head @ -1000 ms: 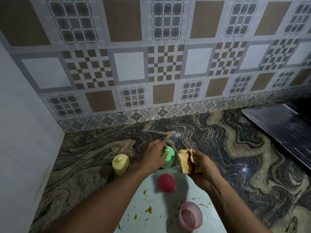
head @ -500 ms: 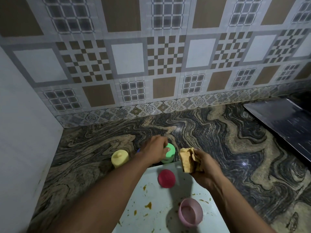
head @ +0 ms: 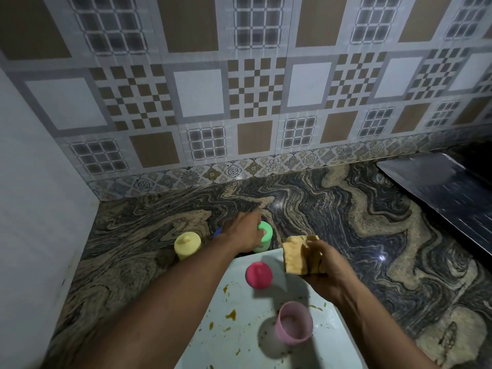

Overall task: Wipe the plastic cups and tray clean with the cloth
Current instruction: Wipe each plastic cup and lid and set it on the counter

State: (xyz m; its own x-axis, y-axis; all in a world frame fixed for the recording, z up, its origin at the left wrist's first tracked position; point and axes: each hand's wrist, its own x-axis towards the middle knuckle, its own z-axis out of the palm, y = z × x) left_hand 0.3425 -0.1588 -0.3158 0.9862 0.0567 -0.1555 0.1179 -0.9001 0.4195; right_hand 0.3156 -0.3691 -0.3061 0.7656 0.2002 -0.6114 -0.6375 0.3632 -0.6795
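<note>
Toward the left edge of the counter [head: 332,209]: yellow cup [head: 187,249], upside down on the stone. Just right of it, a sliver of a blue object [head: 218,231], mostly hidden behind the left hand [head: 246,233]. Left hand curled round the green cup [head: 265,237], thumb on its side, just past the far edge of the tray [head: 234,347]. At the tray's far end, red cup [head: 258,275], upside down, with orange-brown smears nearby. Above the tray's right edge, right hand [head: 327,270] clamped on the folded yellow cloth [head: 296,258], clear of every cup. Closer in, pink cup [head: 294,330] upright on the tray. At the counter's right edge, a dark metal sheet [head: 452,195].
</note>
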